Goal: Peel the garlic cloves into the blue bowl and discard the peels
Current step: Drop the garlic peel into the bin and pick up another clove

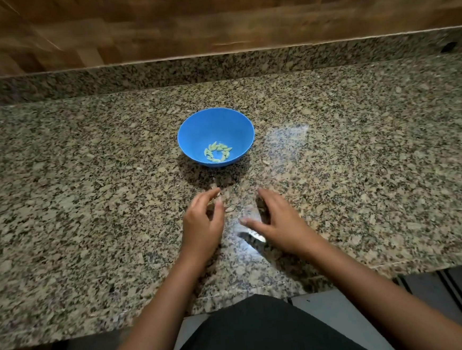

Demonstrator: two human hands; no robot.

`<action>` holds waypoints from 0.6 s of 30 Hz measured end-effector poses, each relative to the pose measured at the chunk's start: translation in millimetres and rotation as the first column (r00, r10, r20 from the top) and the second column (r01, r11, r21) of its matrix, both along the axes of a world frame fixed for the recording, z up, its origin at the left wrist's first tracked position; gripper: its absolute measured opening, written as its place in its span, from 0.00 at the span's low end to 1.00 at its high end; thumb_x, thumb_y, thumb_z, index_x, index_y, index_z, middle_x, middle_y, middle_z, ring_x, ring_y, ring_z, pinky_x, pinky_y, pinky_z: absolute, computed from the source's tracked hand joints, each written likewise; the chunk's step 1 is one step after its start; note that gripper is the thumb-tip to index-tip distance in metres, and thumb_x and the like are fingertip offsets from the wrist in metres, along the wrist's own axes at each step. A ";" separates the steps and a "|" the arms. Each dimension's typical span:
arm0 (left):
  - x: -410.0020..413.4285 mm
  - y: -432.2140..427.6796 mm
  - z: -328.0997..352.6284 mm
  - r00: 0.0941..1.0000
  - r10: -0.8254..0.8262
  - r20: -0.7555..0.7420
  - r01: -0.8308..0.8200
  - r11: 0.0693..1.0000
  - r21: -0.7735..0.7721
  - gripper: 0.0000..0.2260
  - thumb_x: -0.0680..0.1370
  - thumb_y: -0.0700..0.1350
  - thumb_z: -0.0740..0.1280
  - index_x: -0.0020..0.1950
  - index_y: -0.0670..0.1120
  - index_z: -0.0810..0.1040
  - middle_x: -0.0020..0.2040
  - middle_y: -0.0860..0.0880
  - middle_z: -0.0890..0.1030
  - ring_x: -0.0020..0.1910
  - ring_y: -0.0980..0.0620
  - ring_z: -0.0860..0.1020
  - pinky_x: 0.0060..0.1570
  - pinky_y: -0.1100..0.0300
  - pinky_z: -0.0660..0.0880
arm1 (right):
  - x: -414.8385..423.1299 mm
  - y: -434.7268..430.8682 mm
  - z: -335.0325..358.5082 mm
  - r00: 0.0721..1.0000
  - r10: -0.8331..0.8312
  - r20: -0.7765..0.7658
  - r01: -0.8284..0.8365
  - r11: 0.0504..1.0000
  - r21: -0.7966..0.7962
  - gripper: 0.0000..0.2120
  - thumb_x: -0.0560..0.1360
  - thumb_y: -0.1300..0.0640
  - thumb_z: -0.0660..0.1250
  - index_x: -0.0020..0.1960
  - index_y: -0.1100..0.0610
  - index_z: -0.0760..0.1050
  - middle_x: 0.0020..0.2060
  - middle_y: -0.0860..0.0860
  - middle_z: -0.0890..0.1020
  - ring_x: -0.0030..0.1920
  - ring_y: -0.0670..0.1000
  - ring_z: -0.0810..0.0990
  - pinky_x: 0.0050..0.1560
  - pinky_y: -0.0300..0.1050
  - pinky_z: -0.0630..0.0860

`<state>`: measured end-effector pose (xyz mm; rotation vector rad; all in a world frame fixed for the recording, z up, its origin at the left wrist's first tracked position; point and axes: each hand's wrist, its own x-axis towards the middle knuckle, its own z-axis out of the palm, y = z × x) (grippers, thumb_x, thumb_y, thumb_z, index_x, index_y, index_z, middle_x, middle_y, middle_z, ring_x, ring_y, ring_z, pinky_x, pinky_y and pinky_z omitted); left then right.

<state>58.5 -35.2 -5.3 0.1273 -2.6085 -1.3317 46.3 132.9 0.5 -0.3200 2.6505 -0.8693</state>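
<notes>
Head view: blue bowl (237, 124) with peeled cloves (218, 151) beyond both hands.

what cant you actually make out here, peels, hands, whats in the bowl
- Peels: in the head view, pale flecks on the granite counter near the left hand blend into the speckle; too small to tell apart.
- Left hand's fingers: curled over the counter; whether they pinch anything is hidden by the hand itself.
- Under the right hand: covered by the palm, and glare beside it.
- Garlic cloves in the blue bowl: too small to count.
</notes>
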 end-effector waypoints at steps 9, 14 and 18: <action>11.4 -0.1 -16.3 0.999 0.048 0.017 -0.049 0.998 0.048 0.13 0.80 0.39 0.60 0.63 0.40 0.75 0.60 0.45 0.77 0.56 0.56 0.72 0.53 0.77 0.64 | -33.0 -45.3 -34.3 0.951 0.157 -0.266 -0.076 0.954 0.291 0.35 0.79 0.37 0.46 0.77 0.57 0.44 0.77 0.54 0.48 0.76 0.51 0.43 0.74 0.50 0.41; 12.1 1.6 -22.2 1.000 0.015 0.009 -0.015 1.000 0.002 0.13 0.80 0.39 0.59 0.64 0.41 0.75 0.60 0.46 0.77 0.57 0.55 0.73 0.56 0.69 0.65 | -19.2 -31.1 -37.2 0.893 0.209 -0.398 -0.171 0.977 0.130 0.21 0.81 0.49 0.56 0.72 0.56 0.65 0.72 0.55 0.66 0.73 0.55 0.60 0.72 0.54 0.59; 13.2 3.9 -24.6 1.000 -0.009 0.012 0.009 0.999 -0.033 0.14 0.80 0.39 0.60 0.65 0.41 0.74 0.62 0.45 0.76 0.60 0.54 0.73 0.59 0.69 0.63 | -5.6 -14.3 -42.5 0.847 0.225 -0.482 -0.251 0.968 0.011 0.13 0.72 0.63 0.70 0.56 0.62 0.79 0.54 0.58 0.81 0.57 0.60 0.77 0.57 0.51 0.75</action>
